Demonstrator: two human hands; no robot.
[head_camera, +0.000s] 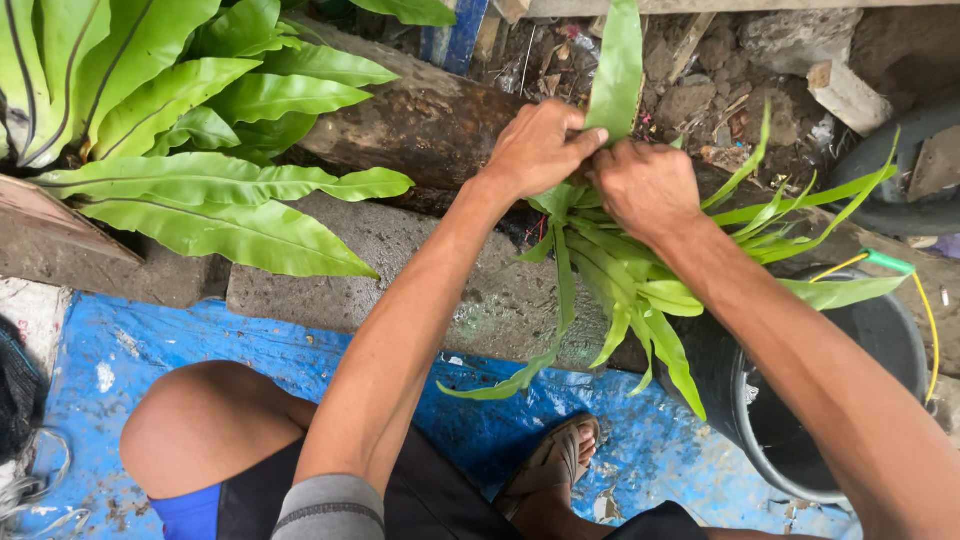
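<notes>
A small fern plant with long, narrow green leaves (610, 270) is held over a grey stone slab (420, 270), gripped at its crown by the closed left hand (540, 148) and right hand (645, 185). A black plastic bucket (800, 400) stands just beside it.

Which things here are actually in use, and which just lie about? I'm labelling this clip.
In use:
left hand and right hand, both gripping the small fern
black bucket, right under the fern

Lying about:
big fern
log
concrete slab
blue tarp
rubble
</notes>
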